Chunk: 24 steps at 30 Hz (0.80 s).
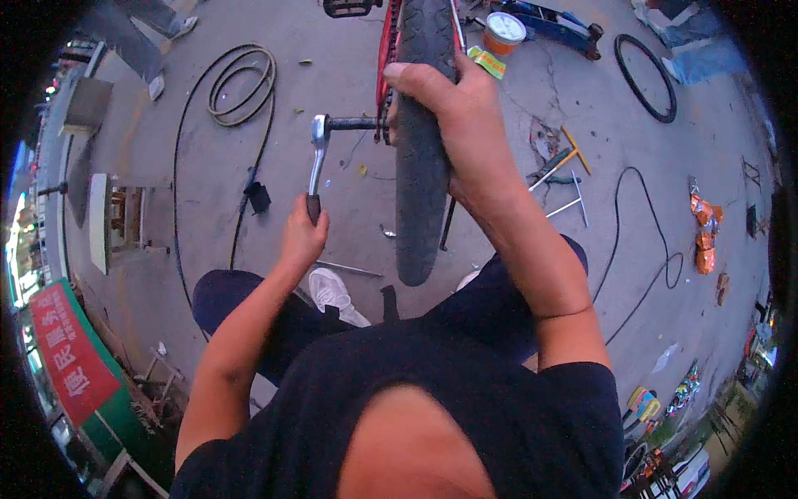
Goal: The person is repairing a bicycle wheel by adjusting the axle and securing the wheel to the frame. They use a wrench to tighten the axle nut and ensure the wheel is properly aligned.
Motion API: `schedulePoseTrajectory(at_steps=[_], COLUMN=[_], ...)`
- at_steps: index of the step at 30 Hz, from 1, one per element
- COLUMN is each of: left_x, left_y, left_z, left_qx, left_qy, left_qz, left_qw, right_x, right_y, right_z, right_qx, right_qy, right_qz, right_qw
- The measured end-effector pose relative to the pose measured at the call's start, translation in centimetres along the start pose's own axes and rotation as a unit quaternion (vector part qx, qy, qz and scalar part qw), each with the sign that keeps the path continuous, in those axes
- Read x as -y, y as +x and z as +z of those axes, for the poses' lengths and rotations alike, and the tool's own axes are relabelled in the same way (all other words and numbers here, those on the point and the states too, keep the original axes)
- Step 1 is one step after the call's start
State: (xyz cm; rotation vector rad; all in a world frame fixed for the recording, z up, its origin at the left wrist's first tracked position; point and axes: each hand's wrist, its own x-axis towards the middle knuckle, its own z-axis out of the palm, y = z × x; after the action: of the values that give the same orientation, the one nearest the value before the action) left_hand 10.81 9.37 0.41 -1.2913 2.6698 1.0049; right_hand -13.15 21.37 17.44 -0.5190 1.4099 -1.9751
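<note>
Upright in front of me stands a bicycle wheel with a black tyre (421, 191), next to a red frame (385, 50). My right hand (475, 125) is closed over the top of the tyre, its thumb reaching across the tread. On the other side, my left hand (304, 239) is wrapped round the dark grip of a silver ratchet wrench (317, 166). From the ratchet's head a dark socket extension (352, 124) runs sideways to the wheel's hub area. Whether it sits on a nut there is hidden. A black pedal (349, 7) shows at the top edge.
A hose (268, 100) lies looped on the left. T-handle wrenches (578, 154), a black cable (619, 216) and orange wrappers (705, 233) lie on the right. Beyond are a tub (504, 33), a blue floor jack (553, 23), a loose tyre (644, 79) and another person's legs (137, 46).
</note>
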Motion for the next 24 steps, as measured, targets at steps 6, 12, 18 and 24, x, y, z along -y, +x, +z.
schedulePoseTrajectory(at_steps=[6,12,18,24], left_x=[2.0,0.2,-2.8,-3.7], left_y=[-0.2,2.2,4.6,6.6], left_z=[3.8,2.7,-0.5,-3.8], left_qx=[-0.097,0.055,0.156,0.129], left_qy=[0.028,-0.297,-0.499,-0.242], left_qz=[0.049,-0.087,-0.218,-0.211], left_qw=[0.994,0.949,0.824,0.938], right_x=[-0.4,0.8,1.1,1.7], right_y=[0.1,-0.3,0.1,0.0], right_z=[-0.6,-0.5,-1.0,-0.9], right_qx=[0.011,-0.001,0.003,0.023], right_qy=[0.015,0.011,-0.017,-0.049], right_qz=[0.012,0.022,0.017,0.045], right_qw=[1.0,1.0,1.0,0.998])
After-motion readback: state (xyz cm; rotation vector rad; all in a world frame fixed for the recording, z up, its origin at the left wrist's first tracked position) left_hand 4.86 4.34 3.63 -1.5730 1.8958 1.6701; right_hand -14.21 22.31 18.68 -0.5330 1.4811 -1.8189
